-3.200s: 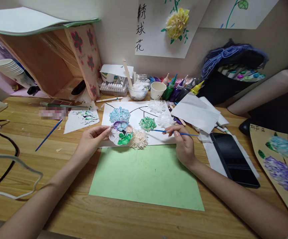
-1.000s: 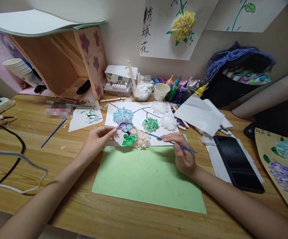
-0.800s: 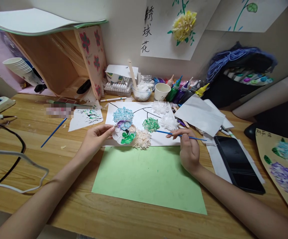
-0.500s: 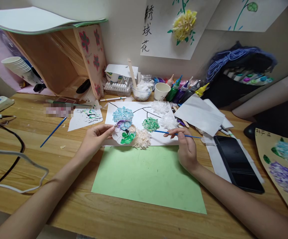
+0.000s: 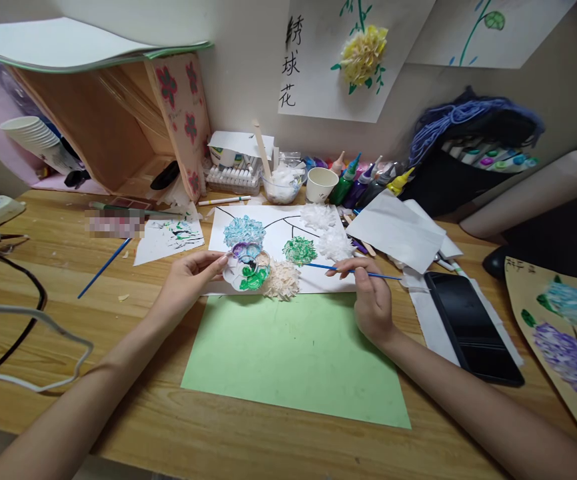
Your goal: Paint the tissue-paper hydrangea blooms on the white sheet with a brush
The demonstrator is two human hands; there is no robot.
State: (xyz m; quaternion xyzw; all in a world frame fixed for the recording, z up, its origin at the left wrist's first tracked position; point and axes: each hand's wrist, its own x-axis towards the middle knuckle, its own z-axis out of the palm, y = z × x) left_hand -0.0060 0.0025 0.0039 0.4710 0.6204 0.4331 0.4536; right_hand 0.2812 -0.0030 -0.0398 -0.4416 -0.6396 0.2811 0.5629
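Head view shows the person's 2 hands well apart from each other, both near the far edge of a green sheet (image 5: 296, 360). By that sheet's far left corner, the left hand (image 5: 191, 277) pinches a flower-shaped palette (image 5: 247, 268) between thumb and fingers; purple, blue, green, black and cream paint show on it. At the green sheet's far right corner, the right hand (image 5: 372, 303) is closed around a thin blue brush (image 5: 319, 267), tip pointing left. Whether the tip touches the green cluster (image 5: 299, 251) cannot be told.

Directly beyond the green sheet lies a white sheet (image 5: 321, 283) with black drawn branches and 5 clusters: that green cluster, a blue cluster (image 5: 244, 231), a cream cluster (image 5: 282, 281) and 2 white clusters (image 5: 335, 244). Farther beyond the green sheet stand a paper cup (image 5: 321, 185) and a clear bowl (image 5: 282, 190) of white scraps. To the green sheet's right, a phone (image 5: 473, 327) lies partly on white paper (image 5: 431, 327); to its left, a 2nd blue brush (image 5: 103, 268) rests on the wooden table (image 5: 143, 420).
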